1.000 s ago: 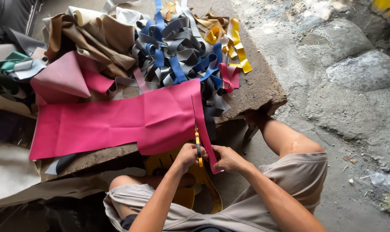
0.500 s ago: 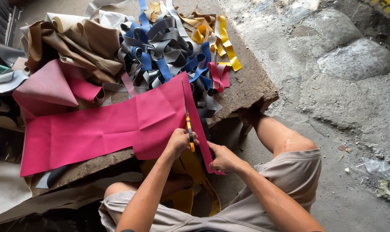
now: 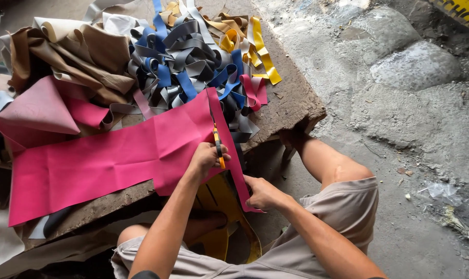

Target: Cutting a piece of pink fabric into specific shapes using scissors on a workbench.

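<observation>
Scissors (image 3: pixel 218 145) in the left hand (image 3: pixel 206 157) have advanced up the pink sheet (image 3: pixel 105 160); right hand (image 3: pixel 261 192) grasps the strip (image 3: pixel 233 155).

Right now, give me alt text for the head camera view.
The left hand cuts a strip from a pink sheet with orange-handled scissors, while the right hand holds the strip's end. Blue, grey and yellow strips pile behind.

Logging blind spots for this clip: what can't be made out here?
Head view only:
- Scissors: handles hidden inside left hand.
- Pink sheet: far end covered by a folded pink piece.
- Strip: lower end hidden by right hand.
- Yellow item under the board: mostly hidden by arms.
</observation>
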